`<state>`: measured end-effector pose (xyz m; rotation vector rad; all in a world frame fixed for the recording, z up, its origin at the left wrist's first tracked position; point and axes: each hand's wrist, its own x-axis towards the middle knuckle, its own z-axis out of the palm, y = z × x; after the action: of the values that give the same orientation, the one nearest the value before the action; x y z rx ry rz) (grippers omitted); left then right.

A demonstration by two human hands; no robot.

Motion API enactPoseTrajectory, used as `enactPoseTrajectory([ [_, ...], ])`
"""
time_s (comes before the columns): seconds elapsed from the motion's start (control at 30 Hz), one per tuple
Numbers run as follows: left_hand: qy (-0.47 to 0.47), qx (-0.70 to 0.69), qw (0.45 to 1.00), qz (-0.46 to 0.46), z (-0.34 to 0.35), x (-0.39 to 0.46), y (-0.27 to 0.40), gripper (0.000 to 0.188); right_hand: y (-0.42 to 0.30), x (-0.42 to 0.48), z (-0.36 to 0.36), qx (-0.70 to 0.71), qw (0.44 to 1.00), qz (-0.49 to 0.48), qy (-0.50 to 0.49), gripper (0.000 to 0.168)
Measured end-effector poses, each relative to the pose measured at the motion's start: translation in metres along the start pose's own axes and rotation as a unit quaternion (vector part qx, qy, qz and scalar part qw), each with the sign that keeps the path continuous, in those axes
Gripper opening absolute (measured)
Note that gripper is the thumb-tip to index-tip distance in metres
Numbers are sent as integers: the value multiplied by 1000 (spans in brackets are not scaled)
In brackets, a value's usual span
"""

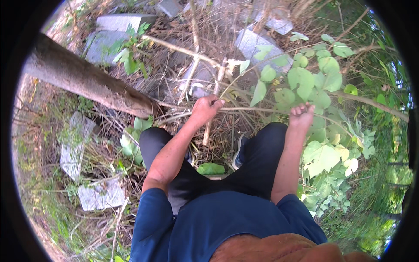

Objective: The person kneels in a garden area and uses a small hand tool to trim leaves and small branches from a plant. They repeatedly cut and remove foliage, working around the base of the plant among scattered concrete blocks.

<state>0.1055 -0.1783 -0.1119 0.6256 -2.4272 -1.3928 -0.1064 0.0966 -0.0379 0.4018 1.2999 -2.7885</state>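
My left hand (205, 108) is closed on a thin woody stem, its thumb and forefinger pinched together in front of my knees. To the right, my right hand (301, 116) is curled shut around a leafy branch, partly hiding the stem. Between the two hands runs a slender stem (255, 109). Broad green leaves (299, 82) spread above and beside my right hand, and more pale leaves (320, 159) hang below it. A peeled, broken stick (218, 78) stands just beyond my left hand.
A thick tree trunk (88, 77) slants in from the left. Stone blocks lie about, including one block (258, 49) ahead and another block (101, 195) at lower left. Dry twigs cross the ground around my shoes (240, 152). A longer branch (370, 103) extends right.
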Motion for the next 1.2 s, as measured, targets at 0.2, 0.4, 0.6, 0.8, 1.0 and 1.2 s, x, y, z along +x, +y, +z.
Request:
enactPoseTrajectory([
  [0.2, -14, -151, 988, -31, 21, 26, 4, 32, 14, 12, -12, 47, 998, 29, 2, 39],
  [0.4, 16, -225, 974, 24, 40, 30, 44, 36, 5, 44, -36, 64, 988, 21, 140, 39],
  [0.6, 11, -294, 954, 62, 72, 17, 98, 41, -16, 51, -40, 73, 984, -47, 157, 29],
  [0.8, -7, -237, 969, 72, 90, 19, 118, 48, -24, 53, -40, 65, 975, -95, 189, 23],
  [1.0, -8, -177, 981, 74, 115, 16, 124, 52, -20, 59, -58, 58, 979, -30, 195, 29],
  [1.2, -2, -168, 973, 156, 137, 9, 145, 51, -6, 90, -80, 85, 975, 57, 197, 29],
])
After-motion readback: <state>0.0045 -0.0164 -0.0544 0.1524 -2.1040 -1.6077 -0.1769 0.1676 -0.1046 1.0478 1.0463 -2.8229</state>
